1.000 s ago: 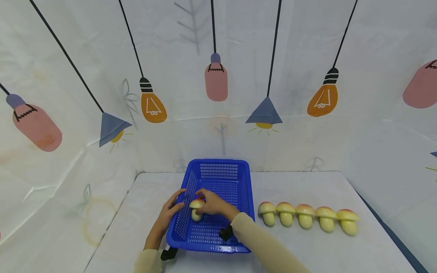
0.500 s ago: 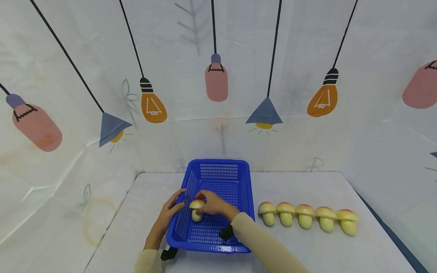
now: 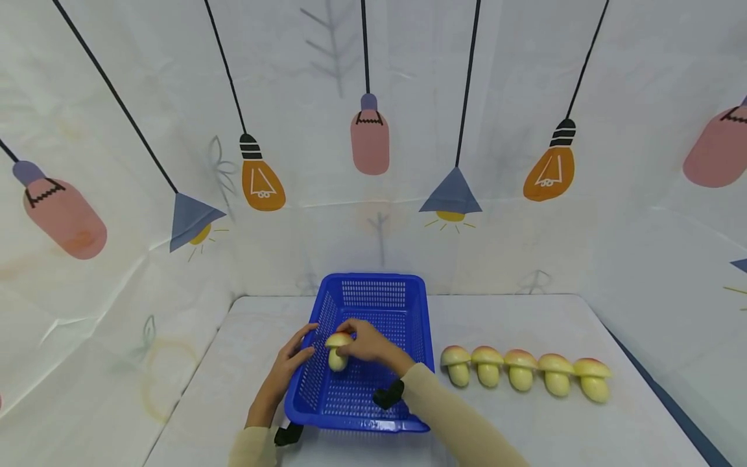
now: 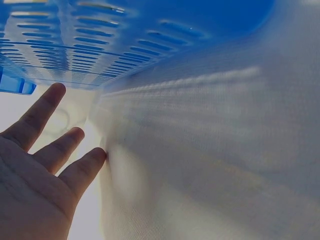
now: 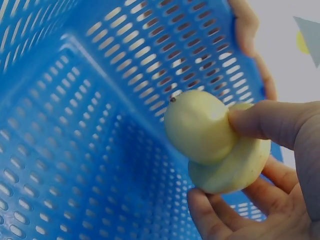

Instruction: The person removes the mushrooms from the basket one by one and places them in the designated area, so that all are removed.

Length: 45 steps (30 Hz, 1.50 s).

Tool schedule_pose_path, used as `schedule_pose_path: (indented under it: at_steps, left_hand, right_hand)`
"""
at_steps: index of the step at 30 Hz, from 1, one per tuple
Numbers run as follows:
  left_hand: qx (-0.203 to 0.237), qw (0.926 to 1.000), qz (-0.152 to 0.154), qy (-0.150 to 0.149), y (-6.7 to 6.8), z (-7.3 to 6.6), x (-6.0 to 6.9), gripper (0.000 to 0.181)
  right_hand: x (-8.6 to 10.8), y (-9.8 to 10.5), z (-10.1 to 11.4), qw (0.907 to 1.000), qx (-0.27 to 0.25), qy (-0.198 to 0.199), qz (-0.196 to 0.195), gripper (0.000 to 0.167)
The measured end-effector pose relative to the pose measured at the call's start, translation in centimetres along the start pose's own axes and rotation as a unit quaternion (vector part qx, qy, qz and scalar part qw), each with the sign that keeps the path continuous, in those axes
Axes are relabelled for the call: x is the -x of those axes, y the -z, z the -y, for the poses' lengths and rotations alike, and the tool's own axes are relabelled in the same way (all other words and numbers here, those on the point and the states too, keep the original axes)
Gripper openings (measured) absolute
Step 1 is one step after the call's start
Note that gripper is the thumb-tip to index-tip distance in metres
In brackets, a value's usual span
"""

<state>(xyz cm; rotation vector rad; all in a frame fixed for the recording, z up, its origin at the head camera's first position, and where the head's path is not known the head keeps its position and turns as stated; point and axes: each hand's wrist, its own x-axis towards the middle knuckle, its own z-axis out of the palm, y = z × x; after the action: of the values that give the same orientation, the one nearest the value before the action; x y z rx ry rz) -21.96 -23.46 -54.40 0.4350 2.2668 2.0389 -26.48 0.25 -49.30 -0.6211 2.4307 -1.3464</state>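
Observation:
My right hand (image 3: 369, 342) grips a mushroom (image 3: 337, 355) with a yellow-and-red cap and a pale, rounded stem. It is inside the blue plastic basket (image 3: 357, 425), close to the left wall. In the right wrist view, the thumb presses on the mushroom (image 5: 197, 127) where cap meets stem, with fingers under the cap. The mushroom looks lifted off the basket floor. At the basket's left rim rests my left hand (image 3: 287, 363), thumb and forefinger touching the edge. Other fingers (image 4: 57, 150) of that hand stretch out straight below the slotted wall in the left wrist view.
Several similar mushrooms (image 3: 521, 370) lie in a row on the white tabletop (image 3: 496, 428), right of the basket. A white cloth backdrop (image 3: 327, 240) printed with lamps surrounds the table. Each wrist carries a small black device (image 3: 388, 394).
My right hand has raised the mushroom slightly from where it was in the basket, and its fingers have shifted a little away from me. The left hand and the row have stayed put.

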Motion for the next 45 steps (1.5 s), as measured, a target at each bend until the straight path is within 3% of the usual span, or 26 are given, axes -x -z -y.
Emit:
schedule_pose_path:
  at_steps: [16, 29, 45]
  left_hand:
    - [-0.023, 0.9996, -0.014, 0.011, -0.2, -0.1, -0.1, 0.054]
    - [-0.016, 0.9997, -0.016, 0.008, -0.3, -0.2, -0.1, 0.054]
    - [-0.014, 0.9994, -0.028, 0.012, -0.3, -0.2, -0.1, 0.054]
  right_hand:
    - [1.7, 3.4, 0.4, 0.9981, -0.026, -0.009, -0.054, 0.042]
    - [3.5, 5.0, -0.2, 0.9935, -0.067, 0.035, -0.085, 0.048]
    - [8.9, 6.0, -0.8, 0.9817, -0.111, 0.036, -0.150, 0.047]
